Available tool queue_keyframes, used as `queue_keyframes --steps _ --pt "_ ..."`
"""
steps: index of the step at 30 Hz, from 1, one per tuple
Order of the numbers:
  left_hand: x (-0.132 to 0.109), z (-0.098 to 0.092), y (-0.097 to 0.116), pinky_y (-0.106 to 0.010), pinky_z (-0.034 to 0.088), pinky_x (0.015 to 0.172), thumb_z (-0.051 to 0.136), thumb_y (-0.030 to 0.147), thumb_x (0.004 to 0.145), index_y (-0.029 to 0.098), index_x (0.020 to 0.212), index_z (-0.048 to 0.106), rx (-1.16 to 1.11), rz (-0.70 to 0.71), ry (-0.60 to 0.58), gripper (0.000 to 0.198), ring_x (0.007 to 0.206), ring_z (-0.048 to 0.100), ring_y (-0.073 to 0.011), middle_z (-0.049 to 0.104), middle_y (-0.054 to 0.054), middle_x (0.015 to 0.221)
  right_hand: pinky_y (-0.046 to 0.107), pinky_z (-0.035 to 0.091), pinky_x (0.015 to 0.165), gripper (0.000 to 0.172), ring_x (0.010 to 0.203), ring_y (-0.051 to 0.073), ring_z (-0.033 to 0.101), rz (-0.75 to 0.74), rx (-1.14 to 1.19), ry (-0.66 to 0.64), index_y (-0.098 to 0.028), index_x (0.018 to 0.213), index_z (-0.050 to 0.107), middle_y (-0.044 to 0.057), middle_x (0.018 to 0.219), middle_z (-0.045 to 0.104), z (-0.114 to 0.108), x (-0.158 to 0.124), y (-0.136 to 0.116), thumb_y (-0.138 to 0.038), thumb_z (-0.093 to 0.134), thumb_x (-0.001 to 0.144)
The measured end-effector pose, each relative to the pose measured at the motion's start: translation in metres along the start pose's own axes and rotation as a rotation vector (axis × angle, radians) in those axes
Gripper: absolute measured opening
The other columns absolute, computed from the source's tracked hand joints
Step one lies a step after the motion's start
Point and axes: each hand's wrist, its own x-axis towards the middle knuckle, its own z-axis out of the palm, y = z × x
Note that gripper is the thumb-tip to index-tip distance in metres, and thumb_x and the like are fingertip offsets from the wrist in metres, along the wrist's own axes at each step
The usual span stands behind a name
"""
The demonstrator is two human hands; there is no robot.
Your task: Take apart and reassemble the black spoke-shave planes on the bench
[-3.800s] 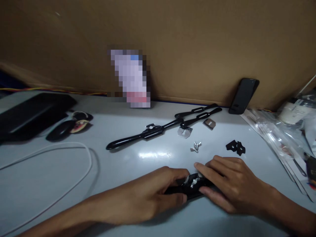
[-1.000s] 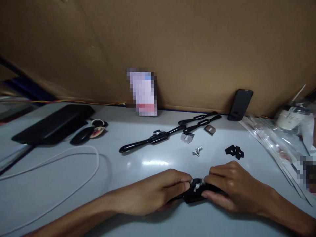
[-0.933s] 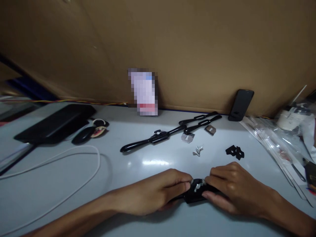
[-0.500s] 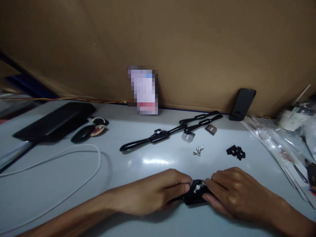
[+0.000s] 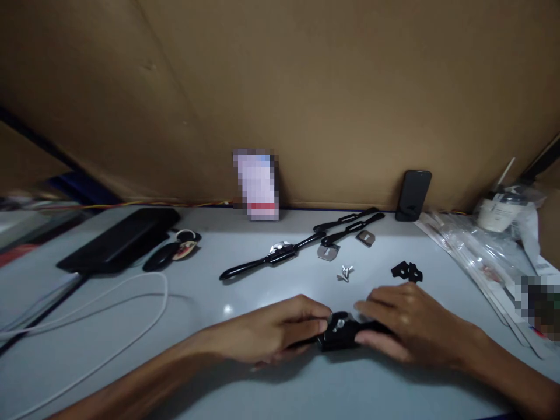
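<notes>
Near the front of the table I hold a black spokeshave [image 5: 340, 333], with a silvery screw showing in the middle of its body. My left hand [image 5: 280, 329] is closed around its left end, the thumb against the body. My right hand [image 5: 409, 326] is at the right handle, thumb below and fingers above it, slightly blurred. Beyond lie another spokeshave [image 5: 282, 254] with its cap fitted and two bare spokeshave bodies [image 5: 353, 229]. Near them are two metal blades [image 5: 328, 251], a small heap of screws [image 5: 345, 273] and two black cap plates [image 5: 406, 270].
A black phone [image 5: 413, 195] and a blurred-out screen [image 5: 259, 189] lean on the cardboard wall [image 5: 306, 87]. Left are a black case [image 5: 120, 242], a key fob [image 5: 161, 257] and a white cable [image 5: 164, 300]. Plastic packets [image 5: 476, 274] and a white cup [image 5: 499, 213] stand right.
The camera view has shifted. My right hand has loosened and slid right from the spokeshave's body toward its handle, uncovering more of it. The left hand keeps its hold.
</notes>
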Motion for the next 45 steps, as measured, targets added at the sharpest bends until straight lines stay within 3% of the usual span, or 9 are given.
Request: queue_keyframes --steps 3,6,9,12,15,19,25,34,45 --pt "-0.006 -0.014 0.003 -0.02 0.018 0.039 0.056 0.076 0.089 0.021 0.096 0.055 -0.018 0.118 0.175 0.055 0.041 0.025 -0.0082 0.033 0.012 0.052 0.028 0.044 0.06 0.031 0.068 0.016 0.065 0.08 -0.006 0.296 -0.014 0.106 0.072 0.006 0.084 0.073 -0.009 0.0 0.018 -0.035 0.049 0.108" --pt "-0.006 -0.028 0.007 -0.022 0.017 0.041 0.054 0.066 0.095 0.021 0.081 0.049 0.032 0.284 0.336 0.048 0.04 0.021 -0.0069 0.032 0.012 0.046 0.027 0.048 0.065 0.029 0.071 0.015 0.066 0.189 -0.039 0.511 -0.014 0.125 0.068 0.005 0.088 0.074 -0.011 -0.001 0.037 -0.029 0.052 0.107" --pt "-0.001 -0.044 0.005 -0.022 0.018 0.042 0.051 0.065 0.096 0.023 0.077 0.047 0.088 0.296 0.604 0.047 0.039 0.02 -0.0076 0.031 0.012 0.044 0.029 0.051 0.071 0.03 0.079 0.017 0.068 0.316 -0.046 0.675 -0.013 0.127 0.066 0.006 0.093 0.073 -0.011 -0.002 0.054 -0.029 0.053 0.105" --pt "0.005 -0.067 -0.006 -0.023 0.024 0.045 0.055 0.067 0.086 0.022 0.074 0.052 0.342 0.256 0.989 0.046 0.041 0.034 -0.0108 0.039 0.008 0.045 0.028 0.05 0.069 0.026 0.078 0.018 0.068 0.509 -0.08 0.622 -0.018 0.118 0.07 0.007 0.098 0.073 -0.015 -0.004 0.069 -0.029 0.053 0.102" --pt "0.007 -0.091 -0.02 -0.026 0.036 0.054 0.05 0.062 0.083 0.02 0.084 0.068 0.649 0.145 1.115 0.045 0.052 0.054 -0.0191 0.056 0.002 0.052 0.031 0.047 0.075 0.029 0.09 0.023 0.069 0.736 -0.169 0.226 -0.018 0.111 0.073 0.009 0.104 0.074 -0.022 -0.009 0.083 -0.028 0.047 0.103" --pt "0.005 -0.108 -0.031 -0.028 0.042 0.062 0.045 0.057 0.085 0.019 0.094 0.077 0.823 0.034 1.122 0.051 0.069 0.069 -0.0278 0.074 -0.005 0.069 0.031 0.043 0.071 0.025 0.093 0.028 0.069 0.788 -0.119 -0.198 -0.017 0.108 0.075 0.012 0.1 0.075 -0.027 -0.02 0.096 -0.033 0.062 0.095" --pt "0.006 -0.107 -0.035 -0.03 0.037 0.061 0.044 0.056 0.09 0.015 0.107 0.079 0.915 -0.013 1.16 0.056 0.071 0.069 -0.0308 0.074 -0.009 0.07 0.025 0.041 0.063 0.044 0.086 0.022 0.068 0.679 0.041 -0.405 -0.021 0.111 0.073 0.006 0.097 0.074 -0.027 -0.024 0.096 -0.044 0.083 0.074" --pt "0.015 -0.108 -0.042 -0.032 0.036 0.067 0.044 0.053 0.092 0.018 0.103 0.081 0.938 0.038 1.206 0.052 0.087 0.07 -0.0343 0.08 -0.016 0.094 0.028 0.041 0.076 0.025 0.105 0.026 0.066 0.601 0.002 -0.231 -0.018 0.114 0.072 0.013 0.114 0.072 0.002 -0.009 0.072 -0.021 0.061 0.092" --pt "0.03 -0.113 -0.049 -0.026 0.039 0.048 0.048 0.055 0.088 0.012 0.111 0.076 0.628 0.112 1.143 0.056 0.049 0.06 -0.0226 0.067 -0.002 0.054 0.027 0.04 0.069 0.024 0.089 0.023 0.069 0.606 0.056 -0.217 -0.02 0.113 0.076 0.008 0.096 0.077 0.001 -0.006 0.08 -0.03 0.067 0.093"
